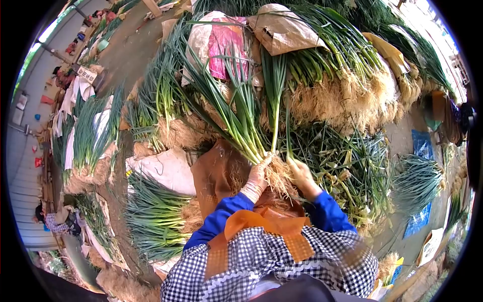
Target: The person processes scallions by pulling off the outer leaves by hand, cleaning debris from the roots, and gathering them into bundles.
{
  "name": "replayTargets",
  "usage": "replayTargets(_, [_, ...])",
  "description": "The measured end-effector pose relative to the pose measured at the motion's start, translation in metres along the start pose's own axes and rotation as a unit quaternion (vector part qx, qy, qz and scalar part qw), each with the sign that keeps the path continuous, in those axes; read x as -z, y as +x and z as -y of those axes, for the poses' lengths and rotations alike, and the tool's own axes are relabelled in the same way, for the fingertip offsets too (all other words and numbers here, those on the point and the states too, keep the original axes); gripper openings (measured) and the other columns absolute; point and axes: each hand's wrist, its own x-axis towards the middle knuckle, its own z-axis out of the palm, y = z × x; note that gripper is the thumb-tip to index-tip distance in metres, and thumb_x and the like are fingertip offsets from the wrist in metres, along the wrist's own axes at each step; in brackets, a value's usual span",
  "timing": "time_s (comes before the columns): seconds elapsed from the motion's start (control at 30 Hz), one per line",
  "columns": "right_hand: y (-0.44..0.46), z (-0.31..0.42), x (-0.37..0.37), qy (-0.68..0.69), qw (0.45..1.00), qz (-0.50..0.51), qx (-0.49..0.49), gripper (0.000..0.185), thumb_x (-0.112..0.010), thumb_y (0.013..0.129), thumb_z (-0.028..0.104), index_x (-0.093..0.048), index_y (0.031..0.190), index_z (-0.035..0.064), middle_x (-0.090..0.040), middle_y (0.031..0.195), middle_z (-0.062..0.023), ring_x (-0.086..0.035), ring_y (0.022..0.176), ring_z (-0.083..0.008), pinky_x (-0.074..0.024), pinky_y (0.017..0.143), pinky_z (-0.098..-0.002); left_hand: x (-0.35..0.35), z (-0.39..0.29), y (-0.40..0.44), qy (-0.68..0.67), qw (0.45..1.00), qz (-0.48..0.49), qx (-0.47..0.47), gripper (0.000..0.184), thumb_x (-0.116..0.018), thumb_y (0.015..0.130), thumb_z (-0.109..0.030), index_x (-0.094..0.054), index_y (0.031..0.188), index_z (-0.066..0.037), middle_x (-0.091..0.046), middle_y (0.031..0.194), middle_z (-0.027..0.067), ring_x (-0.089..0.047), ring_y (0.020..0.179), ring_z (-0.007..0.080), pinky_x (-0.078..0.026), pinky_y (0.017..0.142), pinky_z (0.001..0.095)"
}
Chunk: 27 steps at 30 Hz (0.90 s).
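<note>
My left hand (pixel 257 177) is closed round the lower stalks of a bunch of green onions (pixel 236 123), whose leaves point up and away and whose pale roots hang between my hands. To the right of those roots, my right hand (pixel 300 176) is closed on a thin green leaf (pixel 288 132) that rises from its fingers. Under both hands lies an orange-brown apron (pixel 214 168) over my lap. Past the bunch sits a pink and white sack (pixel 226 45).
A big row of rooted onions (pixel 347 93) lies ahead on the right. Loose leaf trimmings (pixel 347 166) are heaped at my right. Another bundle (pixel 156 216) lies at my left beside a white sack (pixel 163 171). Another person (pixel 63 221) is at the far left.
</note>
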Motion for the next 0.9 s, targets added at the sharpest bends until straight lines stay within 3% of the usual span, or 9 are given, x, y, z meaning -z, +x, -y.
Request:
replayTargets(0.07, [-0.015,-0.027,0.060,-0.081,0.989,0.030,-0.119,0.036,-0.053,0.091,0.038,-0.061,0.107,0.0067,-0.056,0.071,0.0015,-0.052,0.058,-0.0084,-0.0391,0.048,-0.0218,0.028,0.000,0.012,-0.020,0.998,0.022,0.056,0.026,-0.057,0.085,-0.006,-0.053,0.111,-0.001,-0.059,0.107,0.0138,-0.058,0.091,0.0226,-0.049,0.085,0.0352])
replayTargets(0.13, [0.004,-0.094,0.125,-0.728,0.685,0.026,0.011,0.044,-0.052,0.089,0.045,-0.061,0.107,0.0072,-0.064,0.082,-0.0051,-0.062,0.069,-0.0170,-0.0484,0.057,-0.0280,0.040,0.003,0.019,-0.036,0.994,0.072,0.068,0.029,-0.056,0.086,-0.007,-0.051,0.113,0.000,-0.057,0.112,0.0162,-0.057,0.094,0.0235,-0.049,0.085,0.0372])
replayTargets(0.17, [0.013,-0.045,0.108,-0.704,0.680,0.033,-0.203,0.046,-0.050,0.086,0.052,-0.063,0.099,0.0095,-0.066,0.094,-0.0102,-0.065,0.081,-0.0247,-0.0516,0.070,-0.0347,0.037,0.004,0.018,-0.042,0.995,0.072,0.062,0.031,-0.056,0.086,-0.007,-0.050,0.115,0.002,-0.056,0.113,0.0164,-0.057,0.094,0.0227,-0.049,0.085,0.0365])
replayTargets(0.27, [0.039,0.013,0.054,-0.345,0.925,-0.110,0.117,0.042,-0.054,0.087,0.044,-0.059,0.100,0.0034,-0.065,0.083,-0.0103,-0.062,0.073,-0.0228,-0.0490,0.065,-0.0355,0.011,-0.005,-0.005,-0.065,0.992,0.069,0.086,0.037,-0.053,0.089,-0.010,-0.045,0.121,0.006,-0.054,0.115,0.0168,-0.056,0.095,0.0210,-0.049,0.084,0.0338])
replayTargets(0.3, [0.047,0.034,0.029,-0.101,0.993,-0.032,0.047,0.043,-0.050,0.089,0.045,-0.058,0.106,0.0062,-0.064,0.081,-0.0064,-0.059,0.068,-0.0166,-0.0480,0.064,-0.0317,0.012,-0.006,-0.003,-0.068,0.988,0.106,0.093,0.039,-0.052,0.090,-0.012,-0.044,0.122,0.008,-0.055,0.115,0.0169,-0.057,0.094,0.0210,-0.049,0.083,0.0336])
replayTargets(0.4, [0.093,0.037,-0.001,0.099,0.989,0.108,-0.005,0.035,-0.052,0.091,0.039,-0.058,0.104,0.0075,-0.054,0.075,0.0033,-0.046,0.063,-0.0072,-0.0395,0.062,-0.0207,0.013,-0.012,-0.006,-0.068,0.981,0.149,0.102,0.041,-0.050,0.091,-0.019,-0.045,0.122,0.008,-0.057,0.111,0.0159,-0.058,0.089,0.0205,-0.051,0.079,0.0335])
replayTargets(0.6, [0.116,0.005,-0.055,0.103,0.962,-0.187,0.171,0.035,-0.052,0.091,0.038,-0.061,0.083,0.0055,-0.049,0.062,0.0055,-0.041,0.056,-0.0062,-0.0363,0.051,-0.0224,0.022,0.001,-0.010,0.160,0.987,-0.016,0.023,0.023,-0.061,0.079,0.003,-0.057,0.102,0.000,-0.061,0.084,0.0068,-0.061,0.072,0.0191,-0.053,0.065,0.0313])
replayTargets(0.77, [0.104,-0.005,-0.040,0.547,0.832,0.077,-0.059,0.037,-0.052,0.087,0.050,-0.055,0.074,0.0159,-0.050,0.057,0.0048,-0.047,0.046,-0.0116,-0.0382,0.040,-0.0248,0.012,0.001,-0.012,0.056,0.991,0.069,0.095,0.019,-0.057,0.085,-0.007,-0.059,0.100,0.004,-0.063,0.085,0.0113,-0.062,0.073,0.0209,-0.053,0.067,0.0306])
replayTargets(0.9, [0.106,0.000,-0.045,0.532,0.842,0.050,-0.070,0.039,-0.049,0.087,0.053,-0.057,0.078,0.0167,-0.047,0.053,0.0068,-0.045,0.044,-0.0101,-0.0365,0.038,-0.0237,0.018,0.003,-0.006,0.056,0.994,0.022,0.095,0.023,-0.057,0.085,-0.010,-0.057,0.104,0.003,-0.064,0.091,0.0159,-0.062,0.075,0.0242,-0.053,0.066,0.0351])
